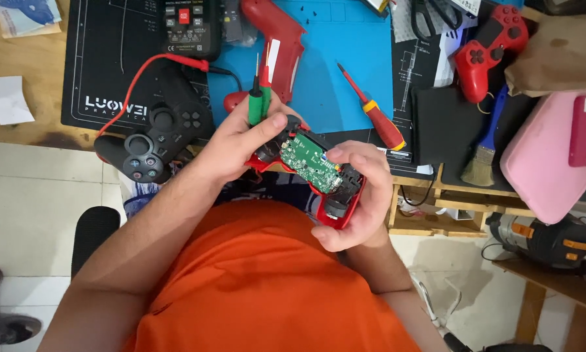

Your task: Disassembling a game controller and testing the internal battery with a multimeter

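An opened red game controller with its green circuit board exposed sits between both hands, just above my lap. My left hand grips the controller's left side and also clasps a green-handled screwdriver and a red one, both pointing up. My right hand wraps the controller's right grip, thumb resting at the board's edge.
A black controller lies at the desk edge on the left. On the blue mat lie a red-handled screwdriver and a red glue gun. A multimeter, another red controller, a brush and a pink case stand around.
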